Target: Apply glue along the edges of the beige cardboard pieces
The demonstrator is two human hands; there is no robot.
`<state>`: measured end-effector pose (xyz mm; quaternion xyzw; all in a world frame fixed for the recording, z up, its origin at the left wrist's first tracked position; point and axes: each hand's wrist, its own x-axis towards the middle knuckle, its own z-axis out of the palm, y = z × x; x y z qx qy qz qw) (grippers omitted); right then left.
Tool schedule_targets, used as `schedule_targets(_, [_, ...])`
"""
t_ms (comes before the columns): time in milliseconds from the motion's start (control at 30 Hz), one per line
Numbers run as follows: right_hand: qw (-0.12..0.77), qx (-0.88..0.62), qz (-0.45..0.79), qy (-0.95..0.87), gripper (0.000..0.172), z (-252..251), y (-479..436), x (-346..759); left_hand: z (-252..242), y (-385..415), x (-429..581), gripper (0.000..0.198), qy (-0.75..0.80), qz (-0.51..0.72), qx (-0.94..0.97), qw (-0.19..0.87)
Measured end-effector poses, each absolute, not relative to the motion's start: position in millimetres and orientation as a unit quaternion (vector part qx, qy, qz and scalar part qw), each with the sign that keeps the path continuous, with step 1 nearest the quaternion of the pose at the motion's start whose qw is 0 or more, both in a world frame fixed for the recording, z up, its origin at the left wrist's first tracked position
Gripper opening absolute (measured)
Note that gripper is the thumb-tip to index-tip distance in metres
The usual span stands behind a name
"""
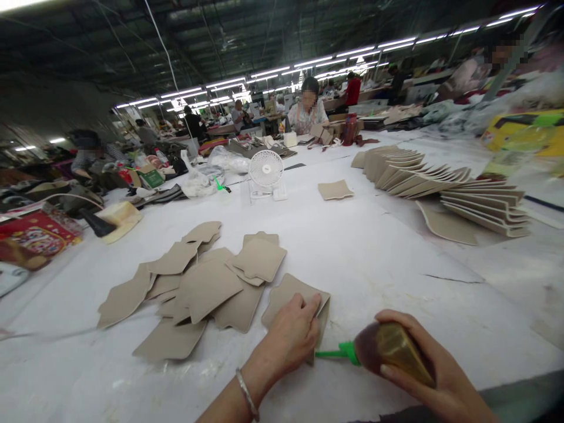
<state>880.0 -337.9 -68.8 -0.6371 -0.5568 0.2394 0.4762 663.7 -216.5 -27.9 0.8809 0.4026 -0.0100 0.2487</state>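
On the table (374,258), a tan piece (285,294) is pressed by the bunched left hand (294,328); whether it is also pinched cannot be told. The bottle (392,349) is gripped by the right hand (443,376), its nozzle (349,352) just beside the near corner. Leftward, space is taken by a heap (207,291); beyond, 1 loose piece (335,190), 1 fan (267,169) and 1 stack (440,182) are seen.

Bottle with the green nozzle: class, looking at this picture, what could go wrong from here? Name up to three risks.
1. The bottle is tilted in the right hand, with its green nozzle close to the left hand; a stray squeeze might wet that hand.
2. The tan piece under the left hand could shift if pressure eases.
3. Drips might mark the white tabletop.
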Motion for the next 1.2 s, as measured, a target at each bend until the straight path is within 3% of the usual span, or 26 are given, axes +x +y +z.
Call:
schedule_targets(233, [0.468,-0.658,0.192,-0.558,0.044,-73.2,-335.2,888.5,-27.0,-216.7,665.8,0.05,0.407,-0.018,0.879,0.25])
schedule_targets(433, [0.461,-0.618,0.242,-0.59,0.047,-82.8,-336.4,885.7,-26.7,-216.3,666.1,0.051,0.411,-0.019,0.876,0.253])
schedule_targets(633, [0.464,-0.666,0.146,-0.565,0.046,-80.2,-323.6,907.1,-25.7,-213.0,666.1,0.05,0.408,-0.022,0.872,0.269])
schedule_targets(833, [0.424,-0.621,0.209,-0.625,0.045,-82.8,-330.1,906.2,-25.9,-210.5,666.5,0.051,0.405,-0.012,0.867,0.29])
schedule_targets(1000, [0.467,-0.665,0.149,-0.564,0.046,-80.1,-324.7,912.8,-29.6,-210.8,666.9,0.051,0.403,-0.002,0.866,0.295])
schedule_targets(1200, [0.473,-0.626,0.214,-0.582,0.043,-83.2,-332.0,907.4,-27.8,-209.8,666.2,0.052,0.404,0.002,0.859,0.313])
